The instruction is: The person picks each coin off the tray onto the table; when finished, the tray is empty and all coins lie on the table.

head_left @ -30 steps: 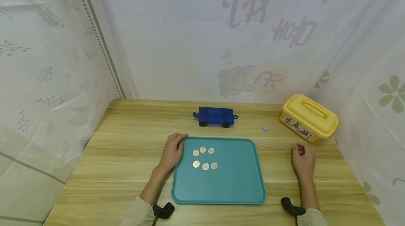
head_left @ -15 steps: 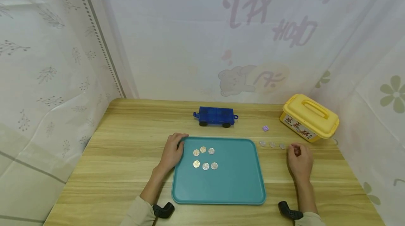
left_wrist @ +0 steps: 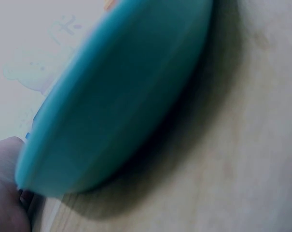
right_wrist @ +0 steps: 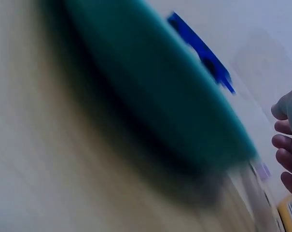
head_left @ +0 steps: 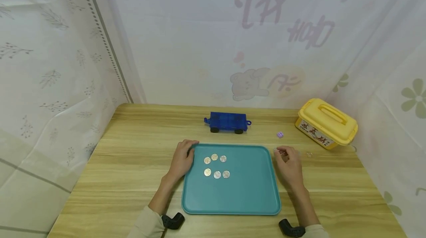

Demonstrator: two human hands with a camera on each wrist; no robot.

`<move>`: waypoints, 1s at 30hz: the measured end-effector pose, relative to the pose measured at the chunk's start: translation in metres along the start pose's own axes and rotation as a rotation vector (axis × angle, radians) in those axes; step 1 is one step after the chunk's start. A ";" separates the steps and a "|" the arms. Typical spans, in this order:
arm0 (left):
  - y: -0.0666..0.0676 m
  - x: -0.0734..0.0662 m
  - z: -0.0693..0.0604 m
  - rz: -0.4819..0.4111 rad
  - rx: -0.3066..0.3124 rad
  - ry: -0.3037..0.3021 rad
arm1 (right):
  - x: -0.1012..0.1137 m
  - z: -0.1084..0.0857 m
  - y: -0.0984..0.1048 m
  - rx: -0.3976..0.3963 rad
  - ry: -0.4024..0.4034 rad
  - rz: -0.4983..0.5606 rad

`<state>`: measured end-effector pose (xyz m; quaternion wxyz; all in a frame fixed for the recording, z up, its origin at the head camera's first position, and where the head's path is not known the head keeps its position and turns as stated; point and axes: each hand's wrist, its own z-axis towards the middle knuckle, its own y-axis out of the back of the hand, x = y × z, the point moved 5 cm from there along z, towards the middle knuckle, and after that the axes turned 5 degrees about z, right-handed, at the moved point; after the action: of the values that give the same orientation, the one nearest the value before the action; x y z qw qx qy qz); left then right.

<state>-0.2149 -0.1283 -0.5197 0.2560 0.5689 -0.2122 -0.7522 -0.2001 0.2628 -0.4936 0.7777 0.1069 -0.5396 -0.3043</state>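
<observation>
Six discs (head_left: 217, 174) lie on a teal tray (head_left: 247, 195), a relaxed left hand (head_left: 182, 159) at its corner. The right hand (head_left: 290, 166) has swung tray-ward, baring another disc (head_left: 309, 154) on the worktop (head_left: 336, 190), seemingly finished there; whether it pinches anything, I cannot tell.

tray (head_left: 247, 195) on table (head_left: 126, 167) | six discs (head_left: 217, 174) on tray | wagon (head_left: 227, 121) behind tray | box (head_left: 332, 119) right of wagon

The left sleeve (head_left: 146, 224) and right sleeve (head_left: 316, 231) are plain beige. Angular black wrist cameras (head_left: 173, 221) show small dotted holes.
</observation>
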 end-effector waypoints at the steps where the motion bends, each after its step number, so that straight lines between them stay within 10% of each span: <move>1: 0.000 0.000 0.000 0.002 -0.004 -0.003 | 0.005 -0.002 -0.006 0.022 0.009 0.002; 30: -0.001 0.003 0.000 0.015 -0.011 -0.004 | 0.086 -0.060 -0.120 0.354 0.433 -0.115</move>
<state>-0.2157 -0.1293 -0.5222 0.2643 0.5643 -0.2130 -0.7526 -0.1693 0.1074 -0.5104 0.8256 0.3339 -0.3987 -0.2190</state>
